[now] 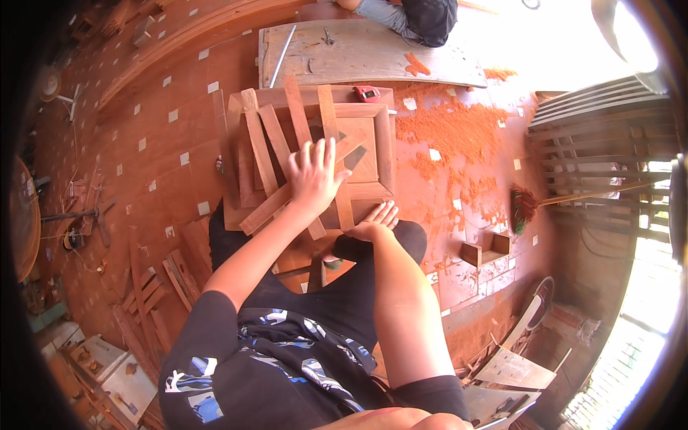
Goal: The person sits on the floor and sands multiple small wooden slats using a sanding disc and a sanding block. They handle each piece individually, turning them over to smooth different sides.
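A framed wooden panel (385, 143) lies in front of me above my knees, with several loose wooden strips across it. My left hand (314, 175) rests palm down with fingers spread over a diagonal strip (266, 209). Under and beyond its fingertips, an upright strip (297, 107) reaches past the panel's far edge. My right hand (374, 221) lies at the panel's near edge, fingers stretched out, beside the lower end of a long strip (327, 115). Its thumb is hard to make out. A red tape measure (367, 94) sits on the far side of the panel.
Beyond the panel stands a low wooden board (373, 61) with a metal rod (283, 56) on it. A person (423, 18) sits behind it. Sawdust (451, 136) covers the floor at right, near a broom (524, 208) and a small wooden box (487, 251). Wood offcuts (147, 294) lie left.
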{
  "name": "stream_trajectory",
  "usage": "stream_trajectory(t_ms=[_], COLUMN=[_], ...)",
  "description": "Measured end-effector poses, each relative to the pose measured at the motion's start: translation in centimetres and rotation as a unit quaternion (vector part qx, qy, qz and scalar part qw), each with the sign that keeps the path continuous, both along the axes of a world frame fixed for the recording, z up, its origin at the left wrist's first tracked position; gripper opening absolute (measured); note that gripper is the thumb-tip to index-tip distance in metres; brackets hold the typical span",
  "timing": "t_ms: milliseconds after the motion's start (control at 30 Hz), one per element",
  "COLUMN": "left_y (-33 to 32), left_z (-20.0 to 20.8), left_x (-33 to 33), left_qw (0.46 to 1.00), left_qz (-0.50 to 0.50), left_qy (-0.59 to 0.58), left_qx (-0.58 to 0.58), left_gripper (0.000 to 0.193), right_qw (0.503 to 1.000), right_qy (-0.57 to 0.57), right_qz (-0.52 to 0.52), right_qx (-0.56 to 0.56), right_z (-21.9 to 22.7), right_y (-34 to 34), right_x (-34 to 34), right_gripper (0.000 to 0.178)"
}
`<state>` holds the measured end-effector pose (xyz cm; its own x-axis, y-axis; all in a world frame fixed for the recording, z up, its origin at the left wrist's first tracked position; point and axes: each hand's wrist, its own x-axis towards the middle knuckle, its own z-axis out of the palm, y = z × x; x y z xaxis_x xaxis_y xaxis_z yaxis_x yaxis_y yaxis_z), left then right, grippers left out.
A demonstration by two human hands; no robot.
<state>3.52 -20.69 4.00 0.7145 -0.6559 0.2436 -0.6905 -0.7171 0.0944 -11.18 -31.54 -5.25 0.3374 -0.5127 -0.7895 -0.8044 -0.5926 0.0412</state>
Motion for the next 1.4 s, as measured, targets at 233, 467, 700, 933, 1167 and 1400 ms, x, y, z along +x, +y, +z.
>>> stream_trajectory(t_ms=[233,467,700,933,1167,1400], left_y=[-4.8,-2.4,3.6,10.6,10.7,10.7], left_z=[-0.9,-0.3,0.7,1.1,0.6,0.2], left_x=[0.7,0.1,0.0,1.1,0.6,0.7], left_qw=[0.999,0.997,0.997,0.997,0.998,0.998], left_qz=[0.011,-0.068,-0.048,-0.007,0.035,0.044], left_qy=[-0.031,0.034,0.043,0.057,-0.03,-0.021], left_qx=[0.004,0.002,-0.039,-0.045,-0.049,-0.039], left_gripper=[0.072,0.068,0.062,0.06,0.063,0.06], right_qw=[1.0,0.998,1.0,1.0,1.0,1.0], right_qy=[-0.019,-0.051,-0.01,-0.017,-0.018,-0.004], right_qz=[-0.014,-0.024,-0.008,0.0,-0.003,0.007], right_qx=[0.003,-0.003,-0.012,-0.019,-0.007,-0.006], right_z=[0.2,-0.4,-0.8,-1.2,-1.0,0.0], right_y=[0.1,0.3,0.2,0.3,0.0,-0.2], right_x=[-0.1,-0.4,0.0,-0.2,-0.2,-0.1], right_gripper=[0.151,0.154,0.155,0.152,0.154,0.153])
